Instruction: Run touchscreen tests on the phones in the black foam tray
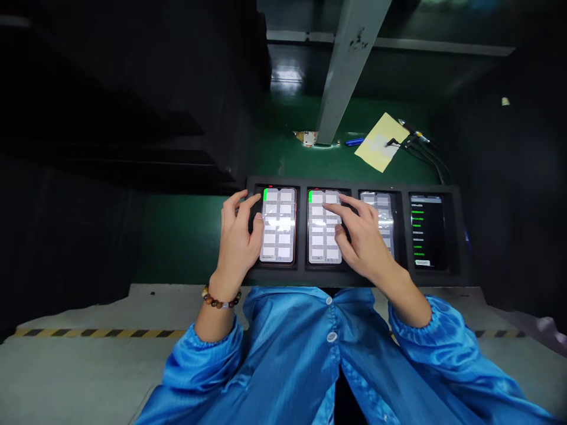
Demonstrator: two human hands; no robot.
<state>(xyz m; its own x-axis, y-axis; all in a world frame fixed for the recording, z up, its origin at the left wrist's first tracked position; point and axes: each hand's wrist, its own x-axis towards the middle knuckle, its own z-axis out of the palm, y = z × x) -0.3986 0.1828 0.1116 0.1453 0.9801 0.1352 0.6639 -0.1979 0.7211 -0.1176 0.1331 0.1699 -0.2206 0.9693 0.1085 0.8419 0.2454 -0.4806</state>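
Several smartphones lie face up in the slots of a black tray [301, 276]. My left hand [239, 236] is at the left edge of the leftmost phone [279, 227], its fingers apart and holding nothing. That screen shows a white and grey grid with a green block in the top left corner. Over the second phone [321, 236], with the same grid, my right hand [361, 233] hovers or touches with spread fingers; its index fingertip is over the upper screen. Part of the third phone [383, 215] is hidden by that hand. Green and white text lines show on the dark fourth phone [427, 230].
Behind the tray, a grey metal post [348, 65] rises from the green table [274, 159]. A yellow paper [383, 141], a blue pen [354, 142] and black cables [425, 147] lie at the back right. Dark panels stand on both sides.
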